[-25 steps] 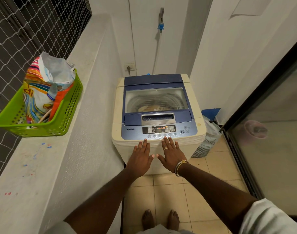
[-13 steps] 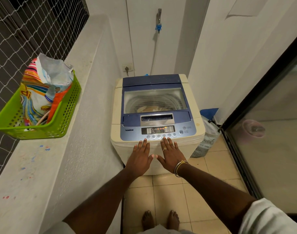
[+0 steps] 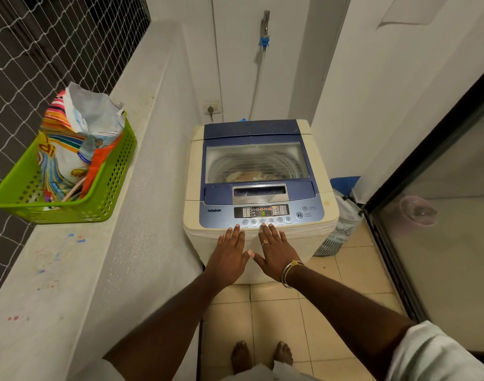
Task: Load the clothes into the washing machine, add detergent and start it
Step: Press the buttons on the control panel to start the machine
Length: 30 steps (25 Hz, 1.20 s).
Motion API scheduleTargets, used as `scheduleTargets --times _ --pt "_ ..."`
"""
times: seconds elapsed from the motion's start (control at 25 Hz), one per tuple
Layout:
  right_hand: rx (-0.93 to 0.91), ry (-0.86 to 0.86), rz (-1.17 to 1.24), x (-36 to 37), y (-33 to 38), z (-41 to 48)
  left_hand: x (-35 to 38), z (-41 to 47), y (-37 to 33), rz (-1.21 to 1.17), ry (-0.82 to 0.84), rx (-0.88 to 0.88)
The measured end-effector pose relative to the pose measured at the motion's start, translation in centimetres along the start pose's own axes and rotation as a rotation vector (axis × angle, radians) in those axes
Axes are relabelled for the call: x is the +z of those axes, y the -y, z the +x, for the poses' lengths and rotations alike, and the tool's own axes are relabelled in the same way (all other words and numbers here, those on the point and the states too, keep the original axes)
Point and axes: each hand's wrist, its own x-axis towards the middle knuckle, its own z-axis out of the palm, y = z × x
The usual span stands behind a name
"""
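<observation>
A cream and blue top-loading washing machine (image 3: 192, 171) stands in the corner with its glass lid (image 3: 256, 162) down. Pale clothes (image 3: 249, 176) show through the glass inside the drum. The control panel (image 3: 261, 211) has lit indicators. My left hand (image 3: 230, 258) and my right hand (image 3: 275, 254) lie flat, fingers spread, side by side on the machine's front edge just below the row of buttons. Both hold nothing. A colourful detergent bag (image 3: 78, 141) stands open in a green basket (image 3: 111, 182) on the ledge to the left.
A white concrete ledge (image 3: 78, 270) runs along the left, with netting behind it. A tap and hose (image 3: 264, 37) hang on the back wall above a socket (image 3: 212, 108). A plastic sack (image 3: 342, 224) sits right of the machine. A glass sliding door (image 3: 441, 215) closes the right side.
The hands stay in the same place on the machine's front edge. Only the camera has shifted slightly.
</observation>
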Motion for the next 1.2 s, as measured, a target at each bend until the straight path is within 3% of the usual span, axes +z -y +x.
scheduleTargets --times 1.2 --pt "-0.052 0.176 -0.124 -2.5 2.2 5.3 -0.2 0.4 1.0 0.022 -0.023 -0.057"
